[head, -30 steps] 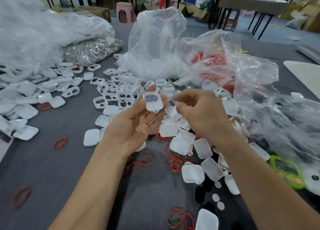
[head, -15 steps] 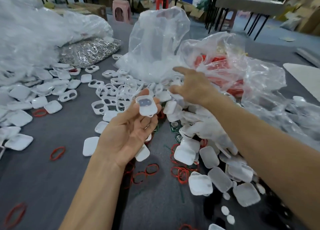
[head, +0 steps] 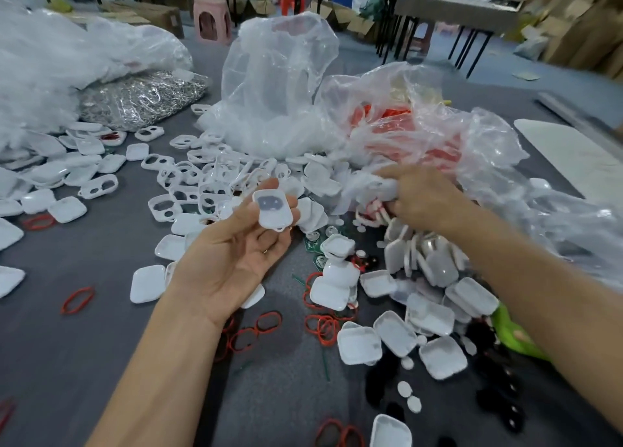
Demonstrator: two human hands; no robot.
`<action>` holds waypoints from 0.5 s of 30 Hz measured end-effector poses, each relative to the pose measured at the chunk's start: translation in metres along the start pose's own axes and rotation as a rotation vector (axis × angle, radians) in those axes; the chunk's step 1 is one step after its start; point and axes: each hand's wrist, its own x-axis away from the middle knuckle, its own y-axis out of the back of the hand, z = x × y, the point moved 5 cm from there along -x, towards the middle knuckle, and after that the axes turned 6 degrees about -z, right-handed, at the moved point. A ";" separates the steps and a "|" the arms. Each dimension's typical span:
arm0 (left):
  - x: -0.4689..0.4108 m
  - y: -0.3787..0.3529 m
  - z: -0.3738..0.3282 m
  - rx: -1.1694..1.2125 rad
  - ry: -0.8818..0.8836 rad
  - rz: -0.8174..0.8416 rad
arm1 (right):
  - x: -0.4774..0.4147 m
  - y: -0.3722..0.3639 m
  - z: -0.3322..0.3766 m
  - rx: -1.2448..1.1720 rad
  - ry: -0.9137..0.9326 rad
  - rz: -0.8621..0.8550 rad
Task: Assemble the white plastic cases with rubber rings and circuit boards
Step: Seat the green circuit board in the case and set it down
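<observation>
my left hand (head: pixel 236 257) is palm up, thumb and fingertips pinching one white case (head: pixel 272 208) by its edges, raised above the table. the case is a smooth, glossy, rounded rectangle of plastic with a dark grey patch on its face.

my right hand (head: pixel 423 198) reaches into the heap beside the crinkled clear bag of red rings (head: pixel 408 126). its fingers curl down among white pieces and loose film, and the blur there means i cannot tell whether they hold anything.

the grey cloth (head: pixel 67 362) on the table looks matte and felt-like. below my right wrist lies a pile of case shells (head: pixel 435 311), shallow and soft-cornered, many lying hollow side up. thin red rubber rings (head: pixel 268 322) lie flat near my left wrist, some overlapping. small green circuit boards (head: pixel 313 242) peek out between the shells. open white frames (head: pixel 168 207) with cut-out holes spread beyond my left hand. farther left sits a bag of shiny metal bits (head: pixel 141 99), and behind the frames a tall, puffy clear bag (head: pixel 276 85).

the clutter crowds the middle and right. the widest bare cloth is near me on the left and between my forearms.
</observation>
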 end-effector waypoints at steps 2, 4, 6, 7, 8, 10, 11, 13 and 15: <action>0.000 -0.001 0.000 0.000 0.001 -0.004 | 0.006 0.010 -0.002 -0.177 -0.032 -0.100; -0.001 -0.001 -0.001 -0.013 -0.004 -0.007 | 0.016 0.026 0.003 -0.285 0.008 -0.202; -0.001 -0.001 0.000 -0.034 -0.009 -0.011 | 0.032 0.032 0.019 -0.371 0.086 -0.205; -0.001 -0.002 0.001 -0.042 -0.011 -0.013 | 0.042 0.027 0.032 -0.389 0.128 -0.144; -0.001 -0.003 0.001 -0.045 -0.011 -0.015 | 0.052 0.018 0.046 -0.369 0.166 -0.053; 0.000 -0.003 0.000 -0.038 -0.020 -0.014 | 0.065 -0.007 0.069 -0.236 0.231 0.124; 0.001 -0.002 -0.002 -0.033 -0.030 -0.017 | 0.067 -0.016 0.075 -0.170 0.248 0.171; 0.003 0.000 -0.006 -0.019 -0.041 -0.030 | 0.065 -0.016 0.068 -0.124 0.214 0.160; 0.004 0.002 -0.011 -0.005 -0.057 -0.036 | 0.061 -0.007 0.052 -0.038 0.162 0.155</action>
